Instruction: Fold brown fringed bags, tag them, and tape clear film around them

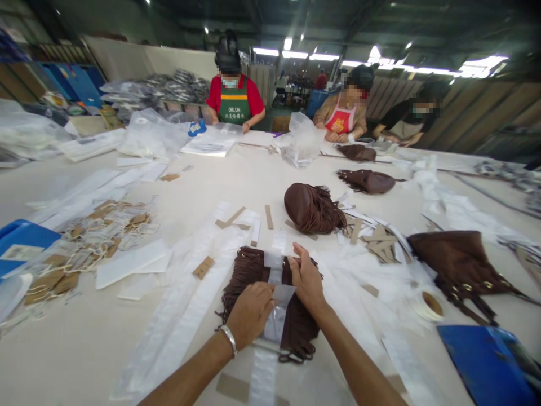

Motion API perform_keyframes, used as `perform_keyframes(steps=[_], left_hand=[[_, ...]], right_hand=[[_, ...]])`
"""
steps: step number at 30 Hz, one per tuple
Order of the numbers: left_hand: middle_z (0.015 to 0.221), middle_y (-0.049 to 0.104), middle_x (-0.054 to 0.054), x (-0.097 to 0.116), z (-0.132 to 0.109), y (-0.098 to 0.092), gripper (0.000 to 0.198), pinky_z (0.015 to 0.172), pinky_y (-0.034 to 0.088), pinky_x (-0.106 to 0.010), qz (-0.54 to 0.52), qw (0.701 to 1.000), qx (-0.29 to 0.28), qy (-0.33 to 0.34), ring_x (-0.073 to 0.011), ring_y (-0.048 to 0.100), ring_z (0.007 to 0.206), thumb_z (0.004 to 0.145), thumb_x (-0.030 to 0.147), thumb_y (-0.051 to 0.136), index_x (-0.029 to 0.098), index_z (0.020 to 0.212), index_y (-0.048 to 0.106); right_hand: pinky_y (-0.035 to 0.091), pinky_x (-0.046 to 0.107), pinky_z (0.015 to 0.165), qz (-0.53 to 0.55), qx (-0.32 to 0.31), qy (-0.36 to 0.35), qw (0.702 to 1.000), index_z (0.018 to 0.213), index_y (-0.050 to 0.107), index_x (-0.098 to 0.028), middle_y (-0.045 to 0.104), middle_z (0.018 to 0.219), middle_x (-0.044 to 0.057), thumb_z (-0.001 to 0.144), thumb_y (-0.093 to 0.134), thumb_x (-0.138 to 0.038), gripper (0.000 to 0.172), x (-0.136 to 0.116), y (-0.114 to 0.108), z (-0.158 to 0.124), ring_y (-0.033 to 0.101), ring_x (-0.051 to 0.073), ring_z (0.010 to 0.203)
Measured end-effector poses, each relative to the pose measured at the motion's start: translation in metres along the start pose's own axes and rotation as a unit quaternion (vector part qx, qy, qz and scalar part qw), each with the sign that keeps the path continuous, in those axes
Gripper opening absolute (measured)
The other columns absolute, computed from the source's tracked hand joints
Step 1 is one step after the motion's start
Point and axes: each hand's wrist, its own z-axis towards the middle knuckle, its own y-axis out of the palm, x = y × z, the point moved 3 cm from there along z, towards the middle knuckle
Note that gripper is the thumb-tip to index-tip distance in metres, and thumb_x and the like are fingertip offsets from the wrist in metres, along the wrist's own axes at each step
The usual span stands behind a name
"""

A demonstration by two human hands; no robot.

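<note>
A dark brown fringed bag [300, 330] lies on the table in front of me, with a band of clear plastic film [275, 322] running down its middle. My left hand [250, 314], a silver bracelet at its wrist, bends over the left half of the bag. Its fingers are pressed together at the edge of the film, and the fingertips are partly hidden. On the right half rests my right hand [307, 279], fingers stretched out and apart, touching the bag's upper edge beside the film.
More brown bags [313, 208] lie ahead and to the right, near cardboard strips [382, 243] and a tape roll [428, 305]. String tags [110, 223] are heaped at left. A blue box [486, 361] stands at lower right. Across the table several people work, one in a green apron [233, 107].
</note>
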Motion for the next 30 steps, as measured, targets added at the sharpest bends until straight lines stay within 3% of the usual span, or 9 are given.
perform_keyframes(steps=[2, 5, 9, 12, 15, 18, 21, 24, 30], left_hand=[[0.106, 0.062, -0.008, -0.001, 0.0, 0.001, 0.013, 0.092, 0.045, -0.04, 0.001, 1.0, 0.0, -0.001, -0.022, 0.054, 0.104, 0.094, 0.02, 0.045, 0.017, 0.102, 0.056], [0.104, 0.062, -0.008, -0.001, 0.001, 0.0, 0.014, 0.089, 0.045, -0.039, -0.004, 1.0, 0.009, -0.006, -0.0216, 0.055, 0.101, 0.095, 0.02, 0.044, 0.017, 0.101, 0.056], [0.095, 0.062, -0.005, 0.001, 0.002, -0.002, 0.012, 0.083, 0.045, -0.035, 0.001, 1.0, 0.023, -0.015, -0.0201, 0.056, 0.093, 0.094, 0.02, 0.044, 0.019, 0.089, 0.055], [0.084, 0.061, -0.003, -0.001, 0.001, -0.001, 0.015, 0.077, 0.045, -0.032, 0.017, 0.999, 0.029, -0.038, -0.0187, 0.056, 0.084, 0.094, 0.023, 0.046, 0.02, 0.08, 0.053], [0.081, 0.061, -0.002, -0.008, 0.001, 0.002, 0.013, 0.074, 0.045, -0.031, 0.005, 0.996, 0.032, -0.087, -0.0185, 0.058, 0.08, 0.092, 0.024, 0.048, 0.02, 0.08, 0.053], [0.087, 0.065, -0.003, -0.014, 0.001, 0.006, 0.009, 0.077, 0.047, -0.032, -0.005, 0.992, 0.039, -0.122, -0.0207, 0.062, 0.085, 0.088, 0.021, 0.052, 0.02, 0.095, 0.056], [0.107, 0.067, -0.007, -0.018, 0.003, 0.007, 0.039, 0.087, 0.048, -0.034, -0.025, 0.991, 0.046, -0.125, -0.0219, 0.063, 0.099, 0.085, 0.017, 0.053, 0.019, 0.123, 0.049], [0.124, 0.063, -0.009, -0.022, 0.006, 0.008, 0.056, 0.094, 0.046, -0.035, -0.06, 0.989, 0.042, -0.125, -0.0219, 0.062, 0.109, 0.083, 0.014, 0.054, 0.019, 0.137, 0.04], [0.108, 0.069, -0.008, -0.028, 0.012, 0.008, 0.055, 0.085, 0.049, -0.032, -0.073, 0.986, 0.035, -0.145, -0.0214, 0.066, 0.095, 0.084, 0.019, 0.054, 0.019, 0.138, 0.041]], right_hand=[[0.045, 0.039, 0.095, 0.02, 0.024, 0.021, 0.999, 0.129, 0.045, -0.018, 0.059, 0.126, 0.012, 0.095, 0.038, -0.038, 0.04, -0.005, -0.016, -0.016, 0.061, 0.022, 0.107], [0.049, 0.034, 0.089, 0.1, -0.03, 0.046, 0.993, 0.125, 0.048, -0.021, 0.064, 0.114, 0.008, 0.094, 0.041, -0.041, 0.037, -0.013, -0.026, -0.041, 0.062, 0.02, 0.102], [0.051, 0.028, 0.069, 0.159, -0.125, 0.089, 0.975, 0.114, 0.054, -0.021, 0.068, 0.092, 0.003, 0.085, 0.056, -0.039, 0.034, -0.015, -0.011, -0.055, 0.064, 0.018, 0.079], [0.047, 0.027, 0.065, 0.125, -0.107, 0.107, 0.981, 0.088, 0.06, -0.021, 0.066, 0.075, -0.001, 0.084, 0.055, -0.036, 0.016, -0.015, 0.002, -0.048, 0.061, 0.017, 0.068], [0.043, 0.027, 0.062, 0.079, -0.083, 0.103, 0.988, 0.079, 0.06, -0.022, 0.064, 0.069, -0.002, 0.083, 0.056, -0.036, 0.015, -0.019, 0.008, -0.044, 0.059, 0.017, 0.064], [0.041, 0.026, 0.062, 0.068, -0.073, 0.095, 0.99, 0.08, 0.06, -0.022, 0.064, 0.068, -0.003, 0.083, 0.055, -0.036, 0.016, -0.023, 0.01, -0.047, 0.059, 0.017, 0.062], [0.041, 0.026, 0.063, 0.064, -0.058, 0.094, 0.992, 0.081, 0.06, -0.022, 0.065, 0.072, -0.003, 0.084, 0.053, -0.037, 0.016, -0.024, 0.011, -0.052, 0.059, 0.016, 0.064], [0.042, 0.027, 0.065, 0.045, -0.049, 0.087, 0.994, 0.082, 0.061, -0.023, 0.066, 0.075, -0.002, 0.085, 0.052, -0.036, 0.016, -0.025, 0.013, -0.053, 0.059, 0.017, 0.067], [0.044, 0.029, 0.075, -0.034, 0.004, 0.054, 0.998, 0.084, 0.061, -0.021, 0.065, 0.086, 0.002, 0.087, 0.049, -0.033, 0.017, -0.031, 0.018, -0.052, 0.06, 0.018, 0.08]])
